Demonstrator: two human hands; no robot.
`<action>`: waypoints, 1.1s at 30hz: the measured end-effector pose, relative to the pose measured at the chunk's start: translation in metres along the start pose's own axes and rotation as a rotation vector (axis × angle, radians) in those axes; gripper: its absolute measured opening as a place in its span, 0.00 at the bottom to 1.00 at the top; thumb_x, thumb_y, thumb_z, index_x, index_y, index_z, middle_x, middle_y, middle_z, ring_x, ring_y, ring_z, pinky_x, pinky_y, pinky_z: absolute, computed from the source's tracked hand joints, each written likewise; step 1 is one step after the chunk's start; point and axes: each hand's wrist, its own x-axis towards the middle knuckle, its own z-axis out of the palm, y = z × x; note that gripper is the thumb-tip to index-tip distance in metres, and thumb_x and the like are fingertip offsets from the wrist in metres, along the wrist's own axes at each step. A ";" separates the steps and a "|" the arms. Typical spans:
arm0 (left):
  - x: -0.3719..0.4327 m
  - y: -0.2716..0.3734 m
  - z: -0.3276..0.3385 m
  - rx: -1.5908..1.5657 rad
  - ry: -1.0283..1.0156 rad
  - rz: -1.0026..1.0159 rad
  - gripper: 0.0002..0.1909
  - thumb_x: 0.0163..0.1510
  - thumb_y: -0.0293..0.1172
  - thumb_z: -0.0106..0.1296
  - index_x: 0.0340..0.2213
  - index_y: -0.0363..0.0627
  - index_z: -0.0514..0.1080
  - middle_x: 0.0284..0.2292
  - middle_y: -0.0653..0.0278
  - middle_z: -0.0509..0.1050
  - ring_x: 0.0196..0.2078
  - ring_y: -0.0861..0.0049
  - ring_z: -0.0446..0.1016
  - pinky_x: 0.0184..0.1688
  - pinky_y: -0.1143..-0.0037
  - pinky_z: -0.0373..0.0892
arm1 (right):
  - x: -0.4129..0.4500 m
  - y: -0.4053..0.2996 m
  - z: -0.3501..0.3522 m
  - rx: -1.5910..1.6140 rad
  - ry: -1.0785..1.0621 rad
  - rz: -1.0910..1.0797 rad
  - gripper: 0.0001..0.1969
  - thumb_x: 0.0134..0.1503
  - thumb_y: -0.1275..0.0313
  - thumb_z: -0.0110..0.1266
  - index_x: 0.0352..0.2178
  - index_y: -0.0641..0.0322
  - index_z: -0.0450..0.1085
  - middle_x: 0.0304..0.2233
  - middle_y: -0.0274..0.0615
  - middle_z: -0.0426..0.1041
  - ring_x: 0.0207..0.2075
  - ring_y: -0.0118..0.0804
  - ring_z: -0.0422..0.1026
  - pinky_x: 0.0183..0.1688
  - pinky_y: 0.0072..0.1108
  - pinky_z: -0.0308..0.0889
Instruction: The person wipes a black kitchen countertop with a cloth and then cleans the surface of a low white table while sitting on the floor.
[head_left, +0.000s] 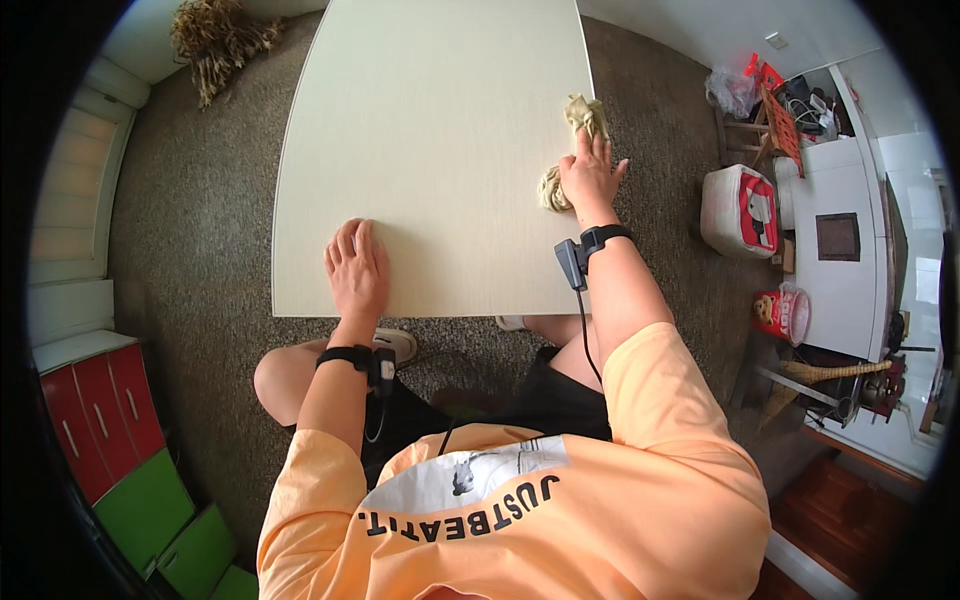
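My left hand lies palm down near the front left corner of the pale table, holding nothing, its fingers slightly curved. At the table's right edge my right hand reaches out with fingers spread. Its fingertips touch a crumpled beige cloth that hangs partly over the edge. Against the thumb side of this hand sits a bunched, coiled roll of similar cloth. Whether the two are one piece is hidden beneath the hand.
Dried plants lie on the speckled floor at the far left. Red and green cabinets stand at lower left. Along the right are a white container, a red snack tub, a straw broom and a wooden stool.
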 end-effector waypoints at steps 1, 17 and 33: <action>0.000 0.001 0.000 0.012 0.001 0.004 0.20 0.58 0.36 0.43 0.51 0.46 0.62 0.52 0.60 0.62 0.56 0.59 0.59 0.59 0.62 0.53 | 0.003 -0.005 0.004 0.017 0.039 0.039 0.31 0.60 0.61 0.40 0.64 0.53 0.46 0.65 0.46 0.49 0.67 0.45 0.43 0.67 0.46 0.32; 0.004 -0.004 0.005 -0.025 0.015 -0.013 0.22 0.55 0.34 0.45 0.51 0.43 0.62 0.52 0.59 0.64 0.55 0.59 0.60 0.59 0.63 0.54 | -0.041 -0.173 0.038 0.256 -0.049 -0.671 0.23 0.60 0.67 0.35 0.58 0.47 0.60 0.63 0.38 0.55 0.67 0.41 0.46 0.64 0.54 0.34; -0.001 -0.003 -0.006 0.011 -0.011 -0.020 0.22 0.55 0.34 0.44 0.52 0.43 0.61 0.53 0.57 0.61 0.57 0.59 0.58 0.60 0.62 0.52 | 0.042 -0.048 0.007 0.087 0.083 -0.091 0.31 0.58 0.63 0.44 0.62 0.56 0.49 0.63 0.50 0.53 0.64 0.50 0.50 0.64 0.49 0.42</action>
